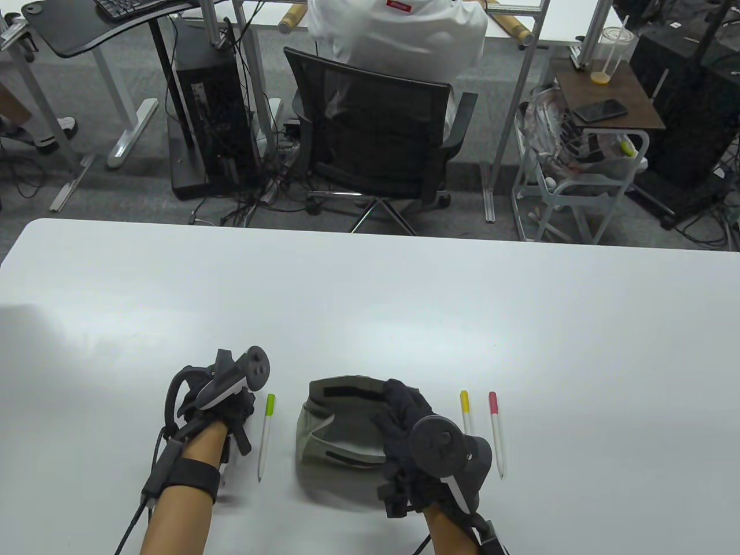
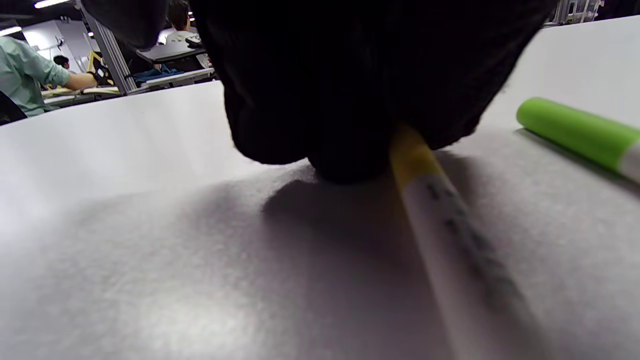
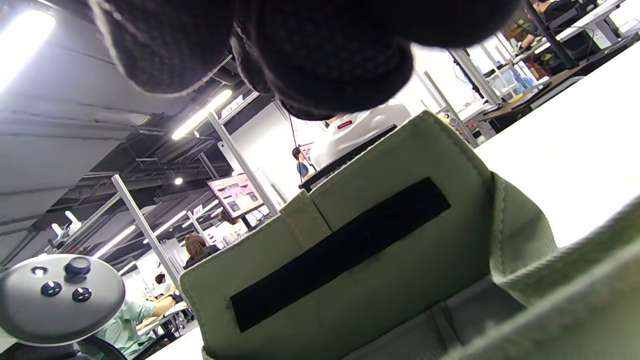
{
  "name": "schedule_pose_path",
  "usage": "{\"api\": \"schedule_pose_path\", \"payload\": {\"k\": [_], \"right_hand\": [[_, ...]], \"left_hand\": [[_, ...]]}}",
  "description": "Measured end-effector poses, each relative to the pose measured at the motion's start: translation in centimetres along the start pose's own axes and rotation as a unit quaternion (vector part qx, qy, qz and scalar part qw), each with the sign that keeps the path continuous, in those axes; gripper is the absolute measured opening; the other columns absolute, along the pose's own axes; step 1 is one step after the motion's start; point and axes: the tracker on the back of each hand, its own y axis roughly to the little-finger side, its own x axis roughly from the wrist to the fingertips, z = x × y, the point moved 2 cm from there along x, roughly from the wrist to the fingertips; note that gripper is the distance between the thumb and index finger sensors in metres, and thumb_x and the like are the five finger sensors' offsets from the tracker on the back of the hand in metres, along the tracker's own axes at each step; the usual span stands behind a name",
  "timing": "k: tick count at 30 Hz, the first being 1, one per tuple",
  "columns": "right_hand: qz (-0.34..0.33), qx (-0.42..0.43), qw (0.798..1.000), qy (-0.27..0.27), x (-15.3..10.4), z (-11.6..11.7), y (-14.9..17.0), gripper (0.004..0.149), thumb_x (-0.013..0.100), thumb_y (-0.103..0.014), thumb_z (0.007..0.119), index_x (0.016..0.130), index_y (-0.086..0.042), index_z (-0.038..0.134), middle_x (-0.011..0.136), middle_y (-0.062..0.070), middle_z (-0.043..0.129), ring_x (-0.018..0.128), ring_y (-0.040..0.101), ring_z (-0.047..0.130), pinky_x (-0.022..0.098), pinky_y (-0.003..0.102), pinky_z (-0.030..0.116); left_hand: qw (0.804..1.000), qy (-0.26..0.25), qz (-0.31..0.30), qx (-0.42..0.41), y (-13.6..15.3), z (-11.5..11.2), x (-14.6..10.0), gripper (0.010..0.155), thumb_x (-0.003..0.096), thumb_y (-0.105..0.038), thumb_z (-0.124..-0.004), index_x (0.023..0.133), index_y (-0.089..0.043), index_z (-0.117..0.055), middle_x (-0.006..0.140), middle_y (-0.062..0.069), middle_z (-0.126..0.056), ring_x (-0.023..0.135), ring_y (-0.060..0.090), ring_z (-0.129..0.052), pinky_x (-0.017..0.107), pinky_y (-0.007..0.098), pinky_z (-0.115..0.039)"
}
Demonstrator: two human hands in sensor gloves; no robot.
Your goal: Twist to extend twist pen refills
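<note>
Yellow-capped pen: seen only in left wrist view, left hand fingers pinching it.
Right hand: fingers spread over pouch.

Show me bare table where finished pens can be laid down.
Bare: the far half of the white table beyond the left hand and right hand, and the stretch right of the pink-capped white pen. Crowded: the near strip holding the green-capped white pen, olive fabric pouch and yellow-capped white pen.
</note>
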Motion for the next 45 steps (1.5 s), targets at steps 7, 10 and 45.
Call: {"api": "schedule_pose_path", "payload": {"k": [7, 10, 45], "right_hand": [[-0.002, -0.001, 1.000, -0.001, -0.1, 0.0, 0.0, 0.060, 0.033, -0.042, 0.082, 0.088, -0.017, 0.080, 0.079, 0.010, 0.091, 0.030, 0.013, 0.098, 0.020, 0.027, 0.085], [-0.004, 0.001, 1.000, -0.002, 0.0, 0.1, -0.1, 0.060, 0.033, -0.042, 0.082, 0.088, -0.017, 0.080, 0.079, 0.010, 0.091, 0.030, 0.012, 0.098, 0.020, 0.026, 0.085], [-0.010, -0.059, 0.998, -0.009, 0.4, 1.1, 0.2, 0.058, 0.030, -0.042, 0.087, 0.084, -0.019, 0.083, 0.075, 0.008, 0.093, 0.029, 0.012, 0.097, 0.019, 0.027, 0.084]], "left_hand": [[1.000, 0.002, 0.002, 0.018, -0.4, 0.0, -0.1, 0.054, 0.0482, -0.041, -0.090, 0.096, -0.015, -0.083, 0.072, 0.003, -0.104, 0.068, 0.030, -0.100, 0.069, 0.076, -0.048], [1.000, 0.002, -0.001, 0.016, -0.4, 0.1, -0.3, 0.056, 0.0485, -0.042, -0.089, 0.097, -0.015, -0.083, 0.075, 0.004, -0.103, 0.071, 0.031, -0.099, 0.068, 0.077, -0.048], [0.982, -0.090, -0.168, 0.022, -10.7, 7.4, -5.7, 0.065, 0.0489, -0.051, -0.087, 0.103, -0.017, -0.076, 0.093, 0.008, -0.092, 0.086, 0.037, -0.089, 0.069, 0.080, -0.042]]}}
